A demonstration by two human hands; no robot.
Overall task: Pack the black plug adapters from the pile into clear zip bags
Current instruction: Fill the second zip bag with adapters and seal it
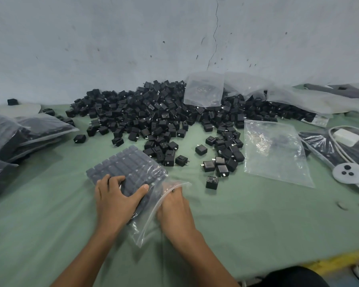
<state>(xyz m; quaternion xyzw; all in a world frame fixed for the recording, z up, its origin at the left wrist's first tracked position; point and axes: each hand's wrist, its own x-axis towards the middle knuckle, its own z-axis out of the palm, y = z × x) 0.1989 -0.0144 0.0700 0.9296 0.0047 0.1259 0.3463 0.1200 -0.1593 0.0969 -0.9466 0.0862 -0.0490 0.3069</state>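
At lower centre, the left hand (116, 196) presses spread fingers flat on a clear plastic zip bag (131, 166) packed with rows of black plug adapters. The right hand (174, 207) pinches its open mouth. The loose black adapter pile (153, 112) spreads across mid-frame.

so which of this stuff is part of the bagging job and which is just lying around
Job: filled bag in front, pile of adapters, empty zip bag, packed bags at left.
Lying about: white charger with cable, grey controller.
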